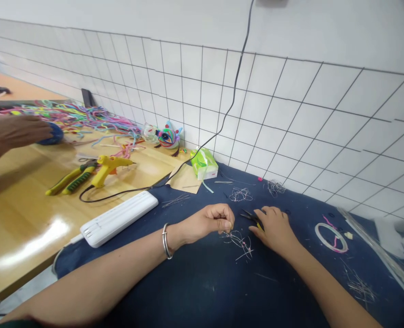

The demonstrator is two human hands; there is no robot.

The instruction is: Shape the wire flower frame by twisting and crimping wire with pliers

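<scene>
Thumb and fingertips of my left hand (218,218) are closed in a pinch on a tangled wire piece (242,243). Thin silvery strands with small pinkish beads hang from the pinch down to the dark blue cloth. To the right, my right hand (275,230) lies palm down with its fingers spread over small pliers (251,216). The dark jaws of the pliers point left. A bit of yellow handle shows between my thumb and forefinger; the rest is hidden under the hand.
Loose wire coils (241,194) and a tissue pack (204,164) sit behind my hands. On the left are a white power bank (120,218), a yellow glue gun (108,171) and large pliers (74,180). Another person's hand (17,132) reaches in. A white ring (331,238) lies right.
</scene>
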